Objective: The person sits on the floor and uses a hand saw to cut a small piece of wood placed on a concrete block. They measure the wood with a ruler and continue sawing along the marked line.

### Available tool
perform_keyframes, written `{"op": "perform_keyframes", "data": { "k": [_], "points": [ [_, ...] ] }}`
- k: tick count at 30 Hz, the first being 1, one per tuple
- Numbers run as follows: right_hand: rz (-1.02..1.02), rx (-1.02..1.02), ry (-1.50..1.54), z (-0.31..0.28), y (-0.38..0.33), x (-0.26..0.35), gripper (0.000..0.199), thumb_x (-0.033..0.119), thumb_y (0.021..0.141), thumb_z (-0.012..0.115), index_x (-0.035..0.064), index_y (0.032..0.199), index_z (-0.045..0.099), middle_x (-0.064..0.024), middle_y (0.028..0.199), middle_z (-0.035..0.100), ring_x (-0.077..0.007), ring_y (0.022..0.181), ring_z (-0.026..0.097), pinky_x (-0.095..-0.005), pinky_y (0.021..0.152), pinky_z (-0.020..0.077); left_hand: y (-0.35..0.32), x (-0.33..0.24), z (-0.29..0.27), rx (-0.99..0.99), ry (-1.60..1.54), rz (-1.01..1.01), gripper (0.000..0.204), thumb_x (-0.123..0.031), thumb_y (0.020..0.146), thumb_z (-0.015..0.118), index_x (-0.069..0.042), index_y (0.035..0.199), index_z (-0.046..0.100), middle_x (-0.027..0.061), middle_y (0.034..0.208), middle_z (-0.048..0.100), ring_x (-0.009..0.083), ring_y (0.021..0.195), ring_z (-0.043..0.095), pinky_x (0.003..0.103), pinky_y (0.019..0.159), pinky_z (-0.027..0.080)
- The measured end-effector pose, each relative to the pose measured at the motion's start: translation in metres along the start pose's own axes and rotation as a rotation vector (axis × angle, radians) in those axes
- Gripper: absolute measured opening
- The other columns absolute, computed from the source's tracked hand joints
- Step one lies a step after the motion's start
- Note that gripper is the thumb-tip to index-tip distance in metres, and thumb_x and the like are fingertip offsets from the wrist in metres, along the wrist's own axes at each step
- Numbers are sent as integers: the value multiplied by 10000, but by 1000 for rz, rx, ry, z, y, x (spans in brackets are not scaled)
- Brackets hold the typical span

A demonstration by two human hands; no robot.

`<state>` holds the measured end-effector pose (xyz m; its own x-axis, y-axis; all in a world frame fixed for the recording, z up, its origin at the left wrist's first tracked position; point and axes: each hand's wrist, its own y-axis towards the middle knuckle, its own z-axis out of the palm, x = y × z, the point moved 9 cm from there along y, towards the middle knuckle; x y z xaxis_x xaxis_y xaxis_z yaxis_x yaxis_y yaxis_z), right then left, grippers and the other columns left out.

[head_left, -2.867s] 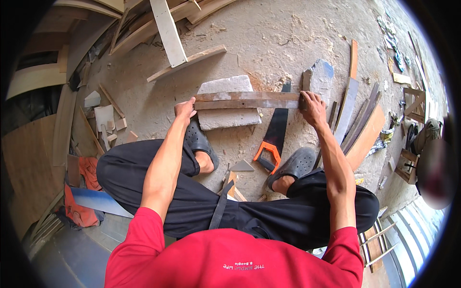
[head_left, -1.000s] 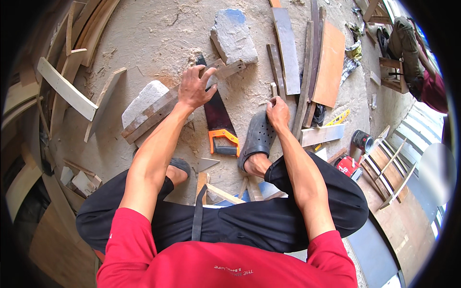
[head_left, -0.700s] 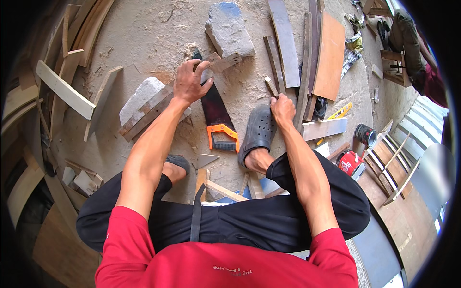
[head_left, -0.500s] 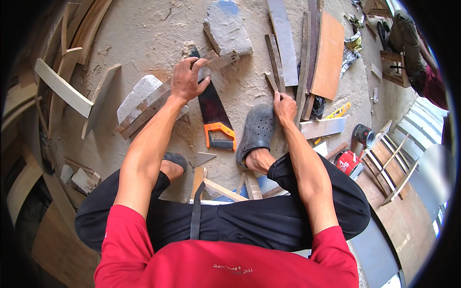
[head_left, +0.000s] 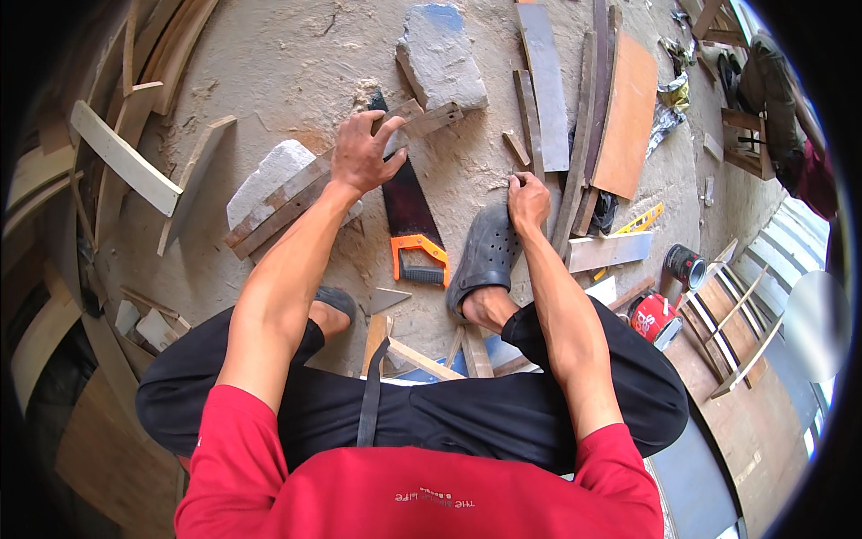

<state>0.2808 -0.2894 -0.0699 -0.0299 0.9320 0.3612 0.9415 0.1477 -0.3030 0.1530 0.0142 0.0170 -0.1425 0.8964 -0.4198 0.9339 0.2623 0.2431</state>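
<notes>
My left hand is open with its fingers spread, over the middle of the wooden strips. They lie slanted across two pale stone blocks, one block at the left and another at the far side. I cannot tell whether the hand touches the wood. Beside it a handsaw lies with its black blade passing under the strips and its orange handle toward me. My right hand is closed in a pinch by my grey clog; what it pinches is too small to name. Just beyond it lies a short wood offcut.
Long boards and a grey plank lie to the right, near a yellow level. Two cans stand there, one dark and one red. Curved wooden pieces crowd the left. Another person's leg shows at far right.
My right hand has let go of the short wood offcut, which now lies apart from the fingers. My left hand's fingers have spread and loosened from the strips. The view has shifted slightly.
</notes>
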Motion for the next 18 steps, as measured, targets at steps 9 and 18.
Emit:
{"op": "perform_keyframes", "data": {
  "k": [9,18],
  "points": [
    [-151,26,60,5,3,44,208,245,828,642,39,861,651,-166,819,693,-346,769,680,-442,725,531,-3,-1,2,21,38,22,539,-259,738,776,-242,1233,563,119,1175,517,312,1068,522,437,881,439],
    [201,355,1071,47,-13,107,208,68,834,671,-27,997,585,-83,806,648,-147,688,644,-278,558,565,-1,-7,5,76,95,84,561,-270,757,757,-318,1281,563,94,1331,482,284,1143,490,421,920,409]
  ]
}}
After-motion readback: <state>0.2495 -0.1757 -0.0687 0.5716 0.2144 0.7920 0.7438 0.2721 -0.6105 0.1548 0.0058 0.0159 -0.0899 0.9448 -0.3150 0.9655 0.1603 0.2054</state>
